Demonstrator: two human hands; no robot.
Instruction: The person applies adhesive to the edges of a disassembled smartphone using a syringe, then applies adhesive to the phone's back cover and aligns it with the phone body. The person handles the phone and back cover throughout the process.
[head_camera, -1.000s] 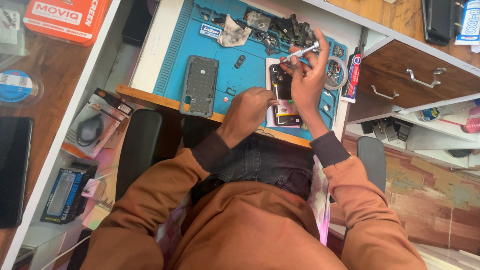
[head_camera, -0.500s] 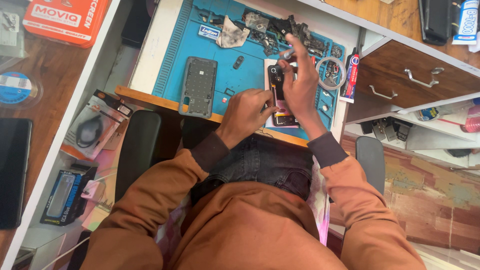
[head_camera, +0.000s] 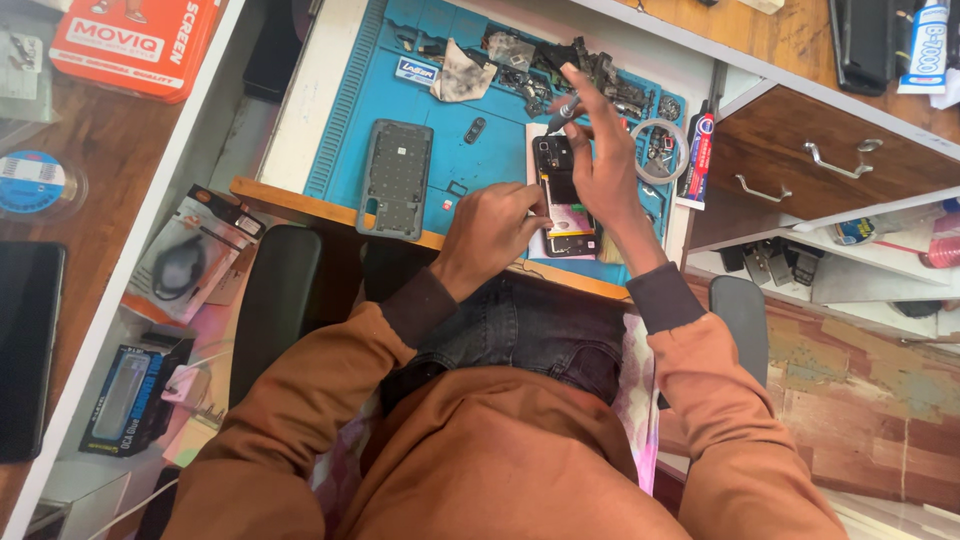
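Head view: over the last second the right hand (head_camera: 600, 165) has drawn back from the top of the opened phone (head_camera: 562, 200) and now sits over the phone's middle, the thin tool (head_camera: 562, 108) it pinches lifted so its tip points up and away from the board. Half a second ago that tool was pressed low against the phone's upper end; a second ago it was raised much as now. This looks like a pause between pokes at the same spot, not a finished step.

The right hand's thumb and fingers are narrowed onto the tool, the forefinger stretched straight. The left hand (head_camera: 492, 228) lies curled, its fingertips pressing the phone's left edge to steady it (whether anything is pinched there I cannot tell). The phone lies face-down on the blue work mat (head_camera: 345, 110), near its front edge, with a detached grey back cover (head_camera: 396, 178) well to the left and a glue tube (head_camera: 698, 155) just right of the mat.
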